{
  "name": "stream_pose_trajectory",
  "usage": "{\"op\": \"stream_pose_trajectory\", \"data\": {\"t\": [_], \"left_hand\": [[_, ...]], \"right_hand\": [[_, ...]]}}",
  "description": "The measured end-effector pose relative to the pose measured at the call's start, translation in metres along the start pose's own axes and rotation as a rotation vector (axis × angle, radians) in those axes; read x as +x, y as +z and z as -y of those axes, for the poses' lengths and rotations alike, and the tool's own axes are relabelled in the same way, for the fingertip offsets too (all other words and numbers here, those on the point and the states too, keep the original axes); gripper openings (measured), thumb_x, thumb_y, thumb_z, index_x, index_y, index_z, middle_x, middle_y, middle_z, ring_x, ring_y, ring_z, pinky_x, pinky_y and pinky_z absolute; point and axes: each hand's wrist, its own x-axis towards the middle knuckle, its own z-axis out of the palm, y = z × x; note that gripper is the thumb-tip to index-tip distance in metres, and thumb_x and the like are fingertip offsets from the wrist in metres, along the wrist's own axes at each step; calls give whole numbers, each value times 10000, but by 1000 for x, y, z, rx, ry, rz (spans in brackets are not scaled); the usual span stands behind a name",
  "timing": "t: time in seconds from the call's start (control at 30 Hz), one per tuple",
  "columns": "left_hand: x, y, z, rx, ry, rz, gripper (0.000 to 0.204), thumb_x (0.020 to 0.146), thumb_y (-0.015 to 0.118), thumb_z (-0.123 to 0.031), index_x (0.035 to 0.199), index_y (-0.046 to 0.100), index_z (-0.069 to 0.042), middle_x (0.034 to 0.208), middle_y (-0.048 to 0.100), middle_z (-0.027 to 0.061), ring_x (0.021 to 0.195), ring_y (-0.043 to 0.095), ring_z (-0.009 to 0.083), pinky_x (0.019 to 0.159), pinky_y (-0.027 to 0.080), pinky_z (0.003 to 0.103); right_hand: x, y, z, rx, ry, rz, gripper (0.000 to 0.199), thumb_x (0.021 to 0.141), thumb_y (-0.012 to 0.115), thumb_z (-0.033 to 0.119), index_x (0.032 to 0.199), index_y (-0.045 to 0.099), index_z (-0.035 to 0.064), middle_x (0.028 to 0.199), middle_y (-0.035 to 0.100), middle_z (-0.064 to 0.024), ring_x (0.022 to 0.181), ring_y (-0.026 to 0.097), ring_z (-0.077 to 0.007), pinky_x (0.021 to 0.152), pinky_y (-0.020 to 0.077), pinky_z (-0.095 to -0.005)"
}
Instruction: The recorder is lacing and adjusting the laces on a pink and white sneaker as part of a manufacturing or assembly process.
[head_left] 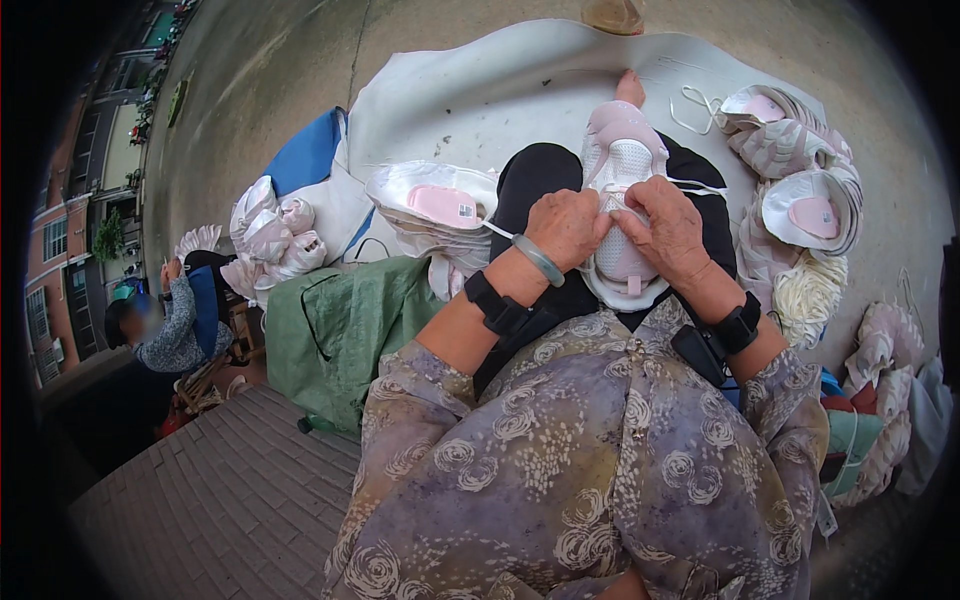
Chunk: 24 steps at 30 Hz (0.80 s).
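Note:
A pink and white shoe upper [624, 150] lies lengthwise over my lap, toe away from me, with a white mesh tongue. My left hand [568, 228] is closed at the left edge of its lacing opening, fingertips pressed to the upper. From the right, my right hand [664, 222] pinches at the same opening, thumb and forefinger together on what seems to be the white shoelace. One lace end [702, 188] sticks out to the right, and a white strip [496, 230] shows beside my left wrist. The fingers hide the eyelets between them.
Left of my lap sits a stack of shoe uppers [432, 203], with more bundles [275, 235] beyond. Stacked uppers [808, 208] and a white lace bundle [812, 297] stand right. A green sack [345, 325] is near left. A white sheet [460, 105] spreads ahead; another person [180, 325] sits far left.

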Motion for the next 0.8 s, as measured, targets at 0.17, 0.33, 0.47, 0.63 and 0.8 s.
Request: {"op": "stream_pose_trajectory", "data": {"t": [0.17, 0.33, 0.47, 0.63, 0.8], "left_hand": [[-2, 6, 1, 123, 118, -89, 183, 786, 544, -181, 667, 527, -43, 593, 565, 149, 598, 585, 337, 528, 468, 416], [-2, 11, -1, 58, 184, -270, 204, 790, 544, -182, 629, 495, -66, 577, 552, 137, 545, 574, 315, 491, 458, 398], [-3, 12, -2, 59, 114, -227, 203, 791, 545, -190, 644, 511, -54, 590, 560, 145, 546, 573, 324, 501, 460, 405], [2, 12, -1, -74, 22, -140, 220, 771, 577, -227, 655, 568, -40, 590, 565, 169, 577, 584, 342, 524, 466, 417], [1, 14, -1, -92, -20, -141, 208, 753, 601, -238, 672, 588, -47, 617, 578, 170, 604, 591, 347, 539, 474, 409]], "right_hand": [[6, 1, 5, -67, 47, 65, 151, 718, 637, 171, 773, 539, 69, 760, 521, -94, 740, 539, -275, 648, 434, -368], [14, 2, 3, -110, 109, 127, 129, 795, 534, 177, 752, 557, 57, 746, 568, -134, 719, 576, -307, 652, 450, -402], [21, -10, 0, 18, 170, 202, 141, 811, 509, 178, 777, 567, 54, 719, 587, -154, 697, 594, -315, 625, 459, -412], [22, -12, -1, -169, -20, 131, 93, 789, 544, 154, 799, 570, 65, 737, 587, -132, 684, 610, -303, 599, 478, -393], [34, -11, 11, -469, -211, 297, 64, 749, 566, 118, 780, 571, 62, 762, 575, -110, 678, 630, -266, 565, 505, -351]]}}
